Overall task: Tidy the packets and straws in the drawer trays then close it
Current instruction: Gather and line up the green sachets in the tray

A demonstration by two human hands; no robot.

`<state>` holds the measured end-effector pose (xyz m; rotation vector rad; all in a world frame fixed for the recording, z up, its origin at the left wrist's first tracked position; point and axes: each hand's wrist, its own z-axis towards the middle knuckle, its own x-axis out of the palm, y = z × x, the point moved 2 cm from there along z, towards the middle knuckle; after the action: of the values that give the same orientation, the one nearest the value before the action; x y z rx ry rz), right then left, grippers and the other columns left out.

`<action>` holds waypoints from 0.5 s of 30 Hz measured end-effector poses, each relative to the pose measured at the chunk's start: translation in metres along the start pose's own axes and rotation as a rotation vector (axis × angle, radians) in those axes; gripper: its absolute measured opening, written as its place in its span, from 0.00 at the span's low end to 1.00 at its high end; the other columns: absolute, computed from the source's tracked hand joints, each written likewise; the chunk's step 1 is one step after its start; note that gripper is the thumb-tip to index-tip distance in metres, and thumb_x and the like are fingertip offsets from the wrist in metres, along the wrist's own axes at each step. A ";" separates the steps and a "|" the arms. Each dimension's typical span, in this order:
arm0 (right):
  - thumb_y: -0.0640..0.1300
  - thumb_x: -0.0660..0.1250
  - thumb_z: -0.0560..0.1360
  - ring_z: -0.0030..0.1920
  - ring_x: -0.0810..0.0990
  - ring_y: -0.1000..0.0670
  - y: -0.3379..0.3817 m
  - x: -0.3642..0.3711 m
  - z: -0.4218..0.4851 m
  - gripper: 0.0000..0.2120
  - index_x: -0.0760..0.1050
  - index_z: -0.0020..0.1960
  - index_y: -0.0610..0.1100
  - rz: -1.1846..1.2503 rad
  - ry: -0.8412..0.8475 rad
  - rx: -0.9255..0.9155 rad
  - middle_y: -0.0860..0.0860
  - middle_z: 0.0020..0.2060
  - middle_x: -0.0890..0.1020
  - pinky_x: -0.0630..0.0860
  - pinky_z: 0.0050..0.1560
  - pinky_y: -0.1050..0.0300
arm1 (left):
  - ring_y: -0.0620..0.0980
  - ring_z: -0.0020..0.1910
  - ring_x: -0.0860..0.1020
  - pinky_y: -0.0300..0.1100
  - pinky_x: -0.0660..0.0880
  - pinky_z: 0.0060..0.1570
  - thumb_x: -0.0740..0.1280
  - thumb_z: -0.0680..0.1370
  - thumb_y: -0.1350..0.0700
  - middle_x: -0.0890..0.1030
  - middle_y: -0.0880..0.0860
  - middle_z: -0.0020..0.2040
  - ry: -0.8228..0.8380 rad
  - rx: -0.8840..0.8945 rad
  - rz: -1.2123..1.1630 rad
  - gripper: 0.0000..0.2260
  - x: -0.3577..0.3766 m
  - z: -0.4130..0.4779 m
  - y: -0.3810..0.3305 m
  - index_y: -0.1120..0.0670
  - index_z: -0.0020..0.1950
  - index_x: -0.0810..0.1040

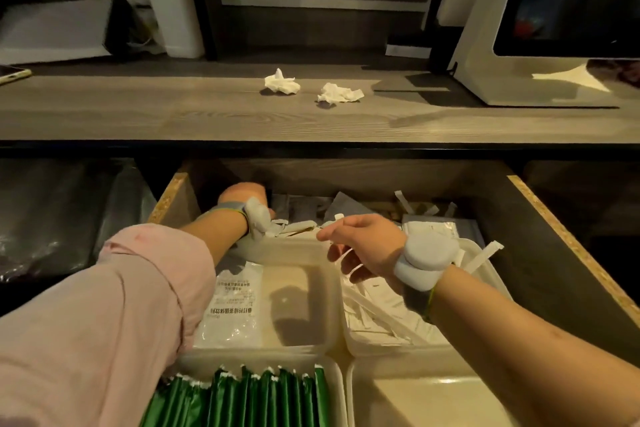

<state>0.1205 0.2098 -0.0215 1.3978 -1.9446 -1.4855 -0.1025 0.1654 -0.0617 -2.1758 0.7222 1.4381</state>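
The drawer (pixel 568 243) stands pulled out below the counter, with several cream trays inside. My left hand (pixel 242 196) reaches into the dark back left corner; its fingers are hidden. My right hand (pixel 360 246) hovers over the middle trays, pinching white paper-wrapped straws (pixel 337 218). The right middle tray (pixel 485 253) holds several loose wrapped straws (pixel 377 315). A clear packet with printed text (pixel 233 308) lies in the left middle tray (pixel 304 250). Green packets (pixel 242 399) stand in a row in the near left tray. Grey and white packets (pixel 346 208) lie jumbled at the back.
The near right tray (pixel 415 378) shows a bare bottom. On the wooden counter (pixel 173 111) above lie two crumpled tissues (pixel 281 81), a white screen stand (pixel 485 55) at right and a phone (pixel 14 74) at the left edge. Dark bags (pixel 52 218) sit left of the drawer.
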 end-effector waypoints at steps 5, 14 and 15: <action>0.46 0.63 0.78 0.30 0.73 0.52 0.004 0.009 -0.005 0.13 0.80 0.56 0.40 -0.007 -0.058 0.040 0.49 0.34 0.77 0.74 0.34 0.59 | 0.57 0.48 0.80 0.44 0.75 0.45 0.65 0.74 0.61 0.81 0.59 0.52 -0.080 0.043 0.016 0.10 0.008 -0.007 0.008 0.59 0.53 0.81; 0.47 0.63 0.78 0.31 0.75 0.54 -0.018 0.021 -0.027 0.10 0.81 0.50 0.45 -0.127 -0.214 -0.047 0.51 0.34 0.80 0.75 0.33 0.60 | 0.57 0.55 0.80 0.45 0.76 0.52 0.68 0.75 0.53 0.81 0.57 0.58 -0.137 0.092 -0.291 0.16 0.026 -0.016 0.029 0.57 0.61 0.79; 0.47 0.62 0.79 0.32 0.76 0.54 -0.020 0.021 -0.030 0.10 0.81 0.50 0.45 -0.131 -0.221 -0.057 0.51 0.35 0.80 0.76 0.35 0.60 | 0.57 0.54 0.80 0.44 0.75 0.49 0.68 0.75 0.52 0.82 0.57 0.57 -0.133 0.086 -0.291 0.16 0.029 -0.015 0.028 0.57 0.60 0.79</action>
<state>0.1422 0.1767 -0.0325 1.4129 -1.9500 -1.8100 -0.0999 0.1290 -0.0852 -2.0012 0.3939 1.3580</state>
